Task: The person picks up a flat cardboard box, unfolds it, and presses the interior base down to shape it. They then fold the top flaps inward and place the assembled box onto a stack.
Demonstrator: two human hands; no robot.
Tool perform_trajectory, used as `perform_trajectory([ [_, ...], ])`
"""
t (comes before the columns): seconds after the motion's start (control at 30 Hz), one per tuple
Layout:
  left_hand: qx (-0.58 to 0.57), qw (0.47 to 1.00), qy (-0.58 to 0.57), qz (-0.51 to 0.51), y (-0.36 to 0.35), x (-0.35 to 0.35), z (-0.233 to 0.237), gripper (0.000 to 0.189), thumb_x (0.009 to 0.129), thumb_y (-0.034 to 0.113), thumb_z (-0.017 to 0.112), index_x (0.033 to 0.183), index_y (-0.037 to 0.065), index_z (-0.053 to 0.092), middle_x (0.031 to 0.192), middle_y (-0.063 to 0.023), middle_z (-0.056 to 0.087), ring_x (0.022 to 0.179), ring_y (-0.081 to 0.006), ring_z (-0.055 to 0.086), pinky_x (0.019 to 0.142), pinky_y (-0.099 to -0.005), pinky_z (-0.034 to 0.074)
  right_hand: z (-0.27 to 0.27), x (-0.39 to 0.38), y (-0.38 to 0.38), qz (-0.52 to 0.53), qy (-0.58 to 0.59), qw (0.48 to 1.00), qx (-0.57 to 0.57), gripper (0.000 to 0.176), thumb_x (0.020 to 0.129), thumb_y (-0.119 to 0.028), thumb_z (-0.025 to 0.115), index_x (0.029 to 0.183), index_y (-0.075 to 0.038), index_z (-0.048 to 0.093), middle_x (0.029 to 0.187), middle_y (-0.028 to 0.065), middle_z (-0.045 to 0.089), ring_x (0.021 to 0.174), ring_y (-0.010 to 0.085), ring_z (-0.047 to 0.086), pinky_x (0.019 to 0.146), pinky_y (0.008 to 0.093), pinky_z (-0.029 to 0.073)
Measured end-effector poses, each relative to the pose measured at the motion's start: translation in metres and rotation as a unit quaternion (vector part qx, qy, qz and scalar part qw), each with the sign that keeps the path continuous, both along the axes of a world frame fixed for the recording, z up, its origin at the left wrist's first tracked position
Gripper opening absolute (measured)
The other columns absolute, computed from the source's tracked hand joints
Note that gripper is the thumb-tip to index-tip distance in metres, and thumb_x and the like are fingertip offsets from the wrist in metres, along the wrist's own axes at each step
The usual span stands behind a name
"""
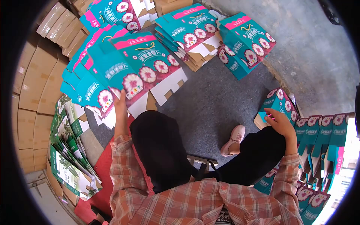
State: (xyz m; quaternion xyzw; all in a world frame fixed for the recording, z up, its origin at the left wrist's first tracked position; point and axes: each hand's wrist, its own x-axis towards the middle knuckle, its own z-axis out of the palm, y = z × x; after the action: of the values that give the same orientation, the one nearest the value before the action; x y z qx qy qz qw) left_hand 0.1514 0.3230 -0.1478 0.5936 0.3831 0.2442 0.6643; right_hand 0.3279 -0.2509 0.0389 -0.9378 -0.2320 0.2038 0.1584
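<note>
My left hand (pixel 120 107) grips the lower edge of a flat teal-and-pink printed carton (pixel 148 62), with part of the fingers hidden at the edge. The carton is tilted over a fanned stack of matching flat cartons (pixel 84 80). White and brown cut flaps stick out along its lower side. On the right, my right hand (pixel 280 122) hovers beside my knee, fingers spread and holding nothing. Its fingertips overlap the near side of a folded-up teal carton (pixel 279 101) on the floor.
Further flat teal cartons (pixel 191 30) lie ahead, beside a standing opened one (pixel 247 45). Brown boxes (pixel 30 86) are stacked at left, near green-and-white flat cartons (pixel 67 165). Rows of folded teal cartons (pixel 322 131) stand at right, below a concrete wall (pixel 318 56).
</note>
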Motion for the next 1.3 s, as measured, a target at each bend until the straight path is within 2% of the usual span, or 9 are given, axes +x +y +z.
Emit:
perform_trajectory([
  [0.23, 0.085, 0.991, -0.099, -0.022, -0.022, 0.049, 0.118, 0.026, 0.094, 0.028, 0.057, 0.104, 0.004, 0.062, 0.097, -0.0014, 0.061, 0.087, -0.0088, 0.054, 0.077, -0.0256, 0.044, 0.005, -0.002, -0.005, 0.025, -0.043, 0.996, 0.071, 0.039, 0.086, -0.025, 0.061, 0.117, -0.002, 0.057, 0.103, 0.0149, 0.064, 0.087, 0.0264, 0.065, 0.075, 0.0363, 0.050],
  [0.5, -0.070, 0.960, -0.266, -0.046, -0.113, 0.051, 0.238, 0.038, 0.093, 0.030, 0.057, 0.115, 0.000, 0.052, 0.109, -0.0147, 0.061, 0.094, -0.0244, 0.064, 0.080, -0.0391, 0.054, 0.026, 0.014, 0.050, -0.002, 0.139, 0.937, 0.320, 0.050, 0.094, -0.038, 0.051, 0.128, 0.000, 0.049, 0.118, 0.0134, 0.059, 0.106, 0.0202, 0.059, 0.089, 0.0329, 0.047],
  [0.57, -0.128, 0.947, -0.287, -0.069, -0.153, 0.049, 0.223, 0.040, 0.094, 0.031, 0.055, 0.118, 0.000, 0.051, 0.114, -0.0150, 0.059, 0.098, -0.0249, 0.062, 0.082, -0.0401, 0.054, 0.033, 0.018, 0.065, -0.046, 0.201, 0.899, 0.387, 0.053, 0.096, -0.040, 0.047, 0.130, 0.000, 0.046, 0.121, 0.0130, 0.057, 0.110, 0.0192, 0.057, 0.091, 0.0327, 0.047],
  [0.63, -0.207, 0.935, -0.273, -0.096, -0.194, 0.044, 0.194, 0.042, 0.095, 0.033, 0.052, 0.121, 0.000, 0.050, 0.115, -0.0122, 0.060, 0.102, -0.0246, 0.061, 0.088, -0.0402, 0.051, 0.033, 0.025, 0.070, -0.014, 0.325, 0.717, 0.616, 0.056, 0.096, -0.042, 0.046, 0.134, -0.001, 0.041, 0.123, 0.0130, 0.055, 0.111, 0.0192, 0.056, 0.093, 0.0327, 0.046],
  [0.77, -0.362, 0.907, -0.150, -0.153, -0.283, 0.015, 0.143, 0.044, 0.095, 0.036, 0.051, 0.125, 0.003, 0.047, 0.120, -0.0109, 0.058, 0.107, -0.0242, 0.059, 0.090, -0.0416, 0.050, 0.025, 0.026, 0.050, -0.187, 0.230, 0.687, 0.663, 0.048, 0.090, -0.030, 0.061, 0.126, -0.002, 0.046, 0.115, 0.0084, 0.058, 0.104, 0.0181, 0.058, 0.090, 0.0343, 0.048],
  [0.87, -0.399, 0.884, -0.111, -0.217, -0.313, -0.013, 0.115, 0.047, 0.094, 0.042, 0.050, 0.118, 0.002, 0.052, 0.107, -0.0127, 0.063, 0.095, -0.0235, 0.064, 0.080, -0.0384, 0.053, 0.027, 0.021, 0.030, -0.188, 0.250, 0.689, 0.654, 0.044, 0.089, -0.027, 0.061, 0.124, -0.003, 0.049, 0.111, 0.0069, 0.060, 0.100, 0.0176, 0.060, 0.087, 0.0327, 0.049],
  [0.93, -0.368, 0.728, 0.202, -0.542, -0.299, -0.030, 0.088, 0.048, 0.094, 0.045, 0.049, 0.110, 0.000, 0.056, 0.090, -0.0140, 0.067, 0.078, -0.0236, 0.067, 0.068, -0.0345, 0.054, 0.019, 0.015, 0.025, -0.192, 0.257, 0.737, 0.595, 0.040, 0.089, -0.026, 0.061, 0.120, -0.003, 0.052, 0.108, 0.0065, 0.062, 0.097, 0.0173, 0.062, 0.086, 0.0317, 0.050],
  [1.07, -0.063, 0.774, 0.238, -0.584, -0.305, -0.045, 0.108, 0.050, 0.095, 0.046, 0.046, 0.104, -0.001, 0.059, 0.072, -0.0129, 0.065, 0.062, -0.0238, 0.066, 0.057, -0.0304, 0.051, -0.012, -0.004, 0.036, -0.170, 0.289, 0.791, 0.512, 0.030, 0.091, -0.025, 0.058, 0.111, -0.003, 0.058, 0.103, 0.0049, 0.064, 0.092, 0.0134, 0.062, 0.080, 0.0301, 0.050],
  [1.3, 0.122, 0.867, -0.011, -0.483, -0.334, -0.014, 0.098, 0.078, 0.080, 0.027, 0.070, 0.140, -0.001, 0.029, 0.130, -0.0216, 0.045, 0.110, -0.0299, 0.054, 0.091, -0.0372, 0.045, -0.020, -0.007, 0.034, -0.142, 0.342, 0.815, 0.446, 0.027, 0.090, -0.022, 0.055, 0.108, -0.003, 0.060, 0.094, 0.0051, 0.065, 0.083, 0.0126, 0.062, 0.074, 0.0311, 0.053],
])
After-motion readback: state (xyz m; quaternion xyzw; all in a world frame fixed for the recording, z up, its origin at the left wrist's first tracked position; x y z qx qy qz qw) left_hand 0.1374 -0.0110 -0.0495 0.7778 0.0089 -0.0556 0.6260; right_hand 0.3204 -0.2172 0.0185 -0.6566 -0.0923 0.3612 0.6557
